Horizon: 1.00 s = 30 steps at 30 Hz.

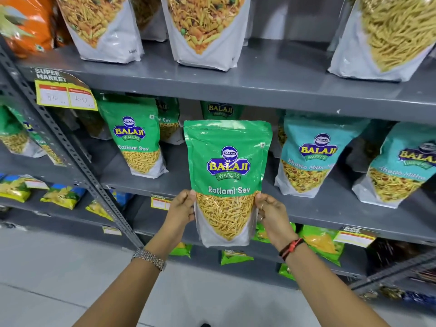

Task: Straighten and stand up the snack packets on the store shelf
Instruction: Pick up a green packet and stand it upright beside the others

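Observation:
A green Ratlami Sev packet [227,175] is held upright in the air in front of the middle shelf [330,208]. My left hand [182,210] grips its lower left edge and my right hand [271,214] grips its lower right edge. Another green Ratlami Sev packet [135,135] stands on the same shelf to the left, leaning slightly. Two teal Khatta Mitha packets [311,154] [405,166] stand tilted at the right. More green packets [221,109] sit behind the held one, mostly hidden.
The upper shelf [259,83] carries large white mixture pouches [203,29] and an orange bag [26,22]. A yellow price tag [66,95] hangs at the left. A slotted grey upright [70,147] divides the racks. Small green and yellow packets [323,241] lie on the lower shelves.

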Motion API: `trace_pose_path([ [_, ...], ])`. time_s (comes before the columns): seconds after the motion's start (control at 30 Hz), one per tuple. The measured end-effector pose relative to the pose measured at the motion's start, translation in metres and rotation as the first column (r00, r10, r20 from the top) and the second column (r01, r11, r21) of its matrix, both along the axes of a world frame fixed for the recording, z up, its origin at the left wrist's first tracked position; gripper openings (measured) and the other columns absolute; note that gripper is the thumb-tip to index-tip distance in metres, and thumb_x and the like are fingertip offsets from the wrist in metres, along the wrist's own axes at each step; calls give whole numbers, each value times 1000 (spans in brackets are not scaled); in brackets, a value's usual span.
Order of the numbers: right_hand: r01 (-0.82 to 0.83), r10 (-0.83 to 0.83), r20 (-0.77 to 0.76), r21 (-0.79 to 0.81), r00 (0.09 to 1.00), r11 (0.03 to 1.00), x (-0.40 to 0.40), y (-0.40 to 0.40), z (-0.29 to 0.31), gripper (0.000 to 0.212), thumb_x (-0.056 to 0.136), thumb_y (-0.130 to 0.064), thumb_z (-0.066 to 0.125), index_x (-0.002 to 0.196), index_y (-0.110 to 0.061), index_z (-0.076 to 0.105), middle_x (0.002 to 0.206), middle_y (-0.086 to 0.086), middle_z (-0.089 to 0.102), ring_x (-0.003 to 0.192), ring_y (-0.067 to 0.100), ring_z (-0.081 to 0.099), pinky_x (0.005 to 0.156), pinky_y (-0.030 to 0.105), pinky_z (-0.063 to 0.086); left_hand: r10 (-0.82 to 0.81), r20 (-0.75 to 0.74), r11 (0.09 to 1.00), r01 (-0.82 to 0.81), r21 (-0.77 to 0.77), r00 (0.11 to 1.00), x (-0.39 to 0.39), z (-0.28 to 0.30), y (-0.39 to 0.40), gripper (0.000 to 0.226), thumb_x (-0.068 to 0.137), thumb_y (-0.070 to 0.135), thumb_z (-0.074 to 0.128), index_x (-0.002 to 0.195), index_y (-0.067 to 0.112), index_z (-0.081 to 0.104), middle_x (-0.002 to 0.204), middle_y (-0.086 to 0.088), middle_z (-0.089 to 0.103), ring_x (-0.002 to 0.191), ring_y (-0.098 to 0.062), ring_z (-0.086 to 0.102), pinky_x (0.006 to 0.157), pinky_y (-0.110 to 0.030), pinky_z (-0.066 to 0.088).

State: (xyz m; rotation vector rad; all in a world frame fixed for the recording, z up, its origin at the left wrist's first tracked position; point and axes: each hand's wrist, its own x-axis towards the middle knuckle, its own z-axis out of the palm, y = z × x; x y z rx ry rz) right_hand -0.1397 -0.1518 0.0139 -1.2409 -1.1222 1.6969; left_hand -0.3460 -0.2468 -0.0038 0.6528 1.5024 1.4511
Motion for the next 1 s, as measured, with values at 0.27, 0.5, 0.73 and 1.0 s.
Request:
trace_pose_path([
  [0.27,55,-58,96,36,994,998,-38,28,-1,22,87,-8,54,68,-16,60,69,5,58,66,16,49,62,29,43,-25,-46,999,23,-38,999,-35,2,43,18,95,31,43,95,14,51,95,-13,56,91,-24,54,76,-32,49],
  [0.5,190,-209,203,108,957,976,-97,93,-7,31,82,1,51,63,-21,61,83,11,67,85,26,61,83,44,53,-17,-83,995,9,-102,996,-90,8,116,15,95,29,43,88,17,50,95,-8,52,93,-19,48,82,-35,40],
  [0.73,233,-309,277,275,910,933,-128,123,-10,19,87,-7,56,71,-17,58,77,6,60,66,13,48,61,16,42,-41,73,992,50,-116,996,-107,9,155,21,96,24,43,78,18,53,101,-11,59,99,-23,54,90,-35,45],
  [1.0,300,-325,440,128,837,945,-117,111,-32,19,86,-16,55,91,-2,66,83,15,64,73,28,60,78,50,55,-121,157,976,147,-164,980,-127,-5,130,46,97,25,39,136,1,41,145,-16,43,136,-31,40,114,-42,32],
])
